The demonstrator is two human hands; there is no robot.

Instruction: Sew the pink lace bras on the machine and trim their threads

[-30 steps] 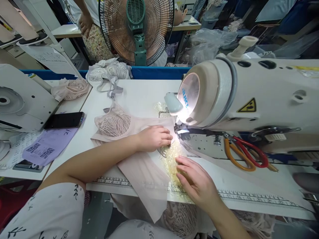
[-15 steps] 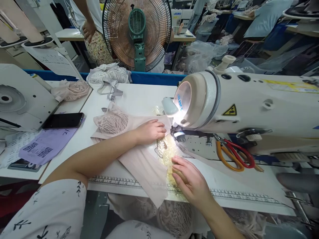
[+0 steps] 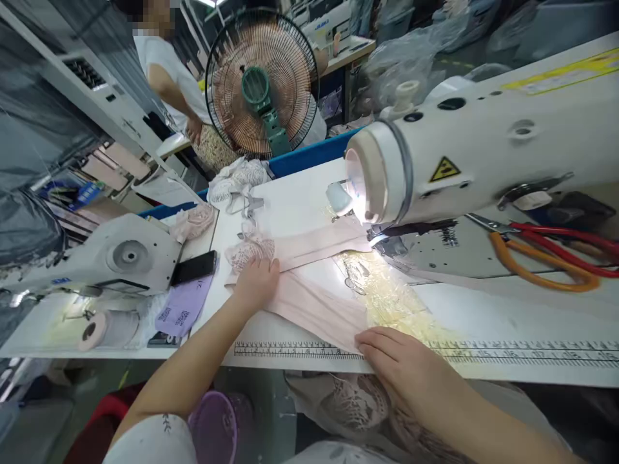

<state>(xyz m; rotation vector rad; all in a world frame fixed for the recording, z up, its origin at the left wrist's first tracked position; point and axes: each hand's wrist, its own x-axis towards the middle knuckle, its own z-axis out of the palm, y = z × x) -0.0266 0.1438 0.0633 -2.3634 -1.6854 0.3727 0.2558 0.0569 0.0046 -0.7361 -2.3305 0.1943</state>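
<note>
A pale pink bra piece (image 3: 309, 248) with a lace cup lies on the white sewing table, one strip running under the sewing machine's needle area (image 3: 374, 238). My left hand (image 3: 256, 283) is closed on the fabric beside the lace cup (image 3: 249, 251). At the front of the table my right hand (image 3: 406, 361) pinches the lower corner of the loose pink panel (image 3: 324, 309), thumb out of sight beneath. Under and beside the panel, a yellowish patch (image 3: 391, 290) shows on the tabletop.
The white sewing machine (image 3: 483, 142) fills the right side. Orange-and-red-handled scissors (image 3: 546, 251) lie on its bed. A phone (image 3: 194, 267), purple paper (image 3: 184, 306) and a second machine (image 3: 130, 251) are left. Behind stand a fan (image 3: 264, 84) and a person (image 3: 169, 77).
My left hand has moved left from near the needle to the lace cup. My right hand has come onto the panel's corner. The camera view has tilted and swung left.
</note>
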